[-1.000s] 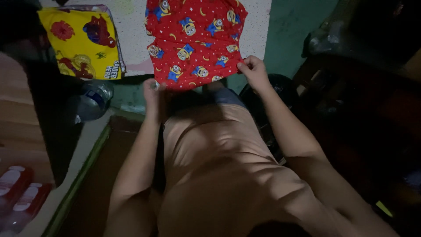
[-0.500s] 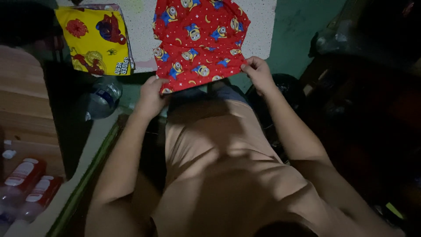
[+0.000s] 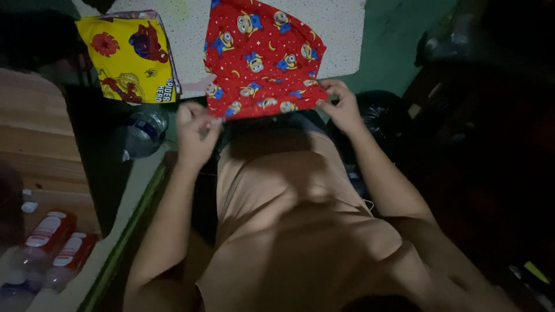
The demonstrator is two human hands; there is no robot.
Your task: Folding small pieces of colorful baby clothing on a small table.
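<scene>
Red cartoon-print cotton garment [image 3: 263, 60] pinched at near hem corners by left hand [image 3: 195, 132] and right hand [image 3: 341, 104]; hem best kept taut, corners level, on speckled worktop [image 3: 341, 34].

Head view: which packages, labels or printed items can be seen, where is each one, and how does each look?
Yellow cloth: upper left, folded flat, red and blue cartoon print.
Red cloth: top centre, yellow and blue cartoon figures, near edge pinched by both hands.
Clear bottle: left of the left hand, blue label.
Two bottles: lower left, red-and-white labels.
</scene>
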